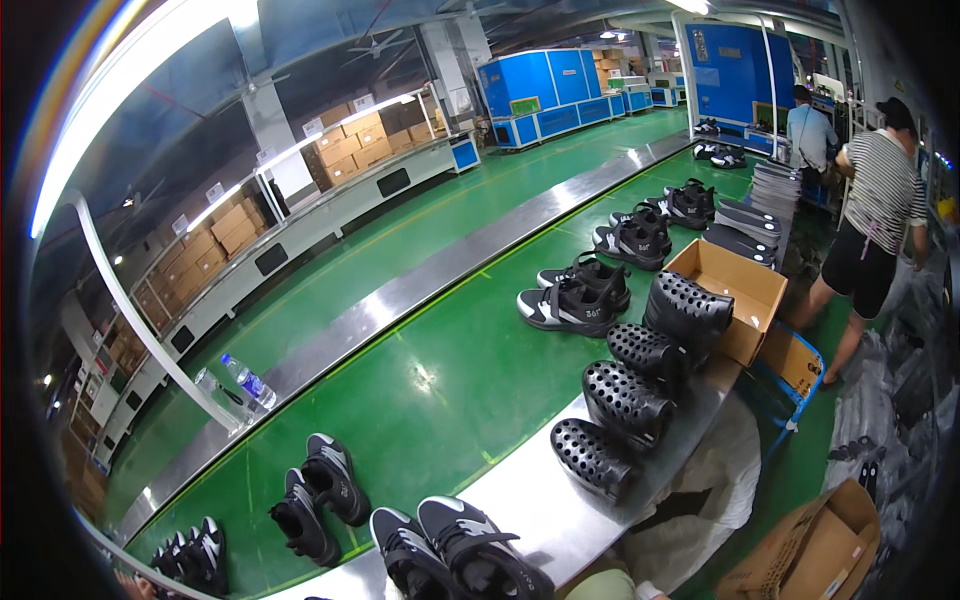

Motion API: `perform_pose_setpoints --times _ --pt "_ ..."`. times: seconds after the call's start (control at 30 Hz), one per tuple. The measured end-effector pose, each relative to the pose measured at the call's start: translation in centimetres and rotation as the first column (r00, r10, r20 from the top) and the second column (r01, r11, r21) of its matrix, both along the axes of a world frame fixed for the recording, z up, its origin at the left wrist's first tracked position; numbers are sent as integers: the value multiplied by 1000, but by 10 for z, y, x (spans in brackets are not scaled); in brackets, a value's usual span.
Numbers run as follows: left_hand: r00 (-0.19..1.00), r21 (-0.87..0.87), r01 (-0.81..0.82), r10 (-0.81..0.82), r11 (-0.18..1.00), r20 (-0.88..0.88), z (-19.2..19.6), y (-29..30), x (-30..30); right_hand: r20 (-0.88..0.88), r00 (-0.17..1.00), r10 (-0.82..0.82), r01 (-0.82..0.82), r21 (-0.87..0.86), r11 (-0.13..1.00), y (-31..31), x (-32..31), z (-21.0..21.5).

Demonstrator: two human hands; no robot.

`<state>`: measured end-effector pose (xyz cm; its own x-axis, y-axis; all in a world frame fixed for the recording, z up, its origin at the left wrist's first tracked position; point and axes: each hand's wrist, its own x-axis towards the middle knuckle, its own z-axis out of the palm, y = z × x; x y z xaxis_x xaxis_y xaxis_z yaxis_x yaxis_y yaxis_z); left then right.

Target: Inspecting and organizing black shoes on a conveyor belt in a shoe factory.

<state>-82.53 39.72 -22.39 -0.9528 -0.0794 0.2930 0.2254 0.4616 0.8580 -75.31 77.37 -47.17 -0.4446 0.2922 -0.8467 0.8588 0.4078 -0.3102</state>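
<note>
Neither my left hand nor my right hand shows. Just at the lower edge is a pale green patch of cloth, perhaps clothing. Close to it, a pair of black and grey sneakers with straps sits on the metal ledge, cut off by the frame. Several black perforated shoe forms stand in a row along the ledge to the right. Beyond them an open cardboard box rests at the ledge's edge.
A green conveyor belt carries more sneakers. Two bottles stand on its far metal rim. Flat insoles are stacked farther up. A blue-framed chair, a carton and a person in stripes are at the right.
</note>
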Motion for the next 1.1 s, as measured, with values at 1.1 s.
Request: perform_pose_setpoints --times 1.1 --pt "1000 0 19 -19 1000 -9 12 0 0 6 998 62 -62 19 998 4 -18 13"
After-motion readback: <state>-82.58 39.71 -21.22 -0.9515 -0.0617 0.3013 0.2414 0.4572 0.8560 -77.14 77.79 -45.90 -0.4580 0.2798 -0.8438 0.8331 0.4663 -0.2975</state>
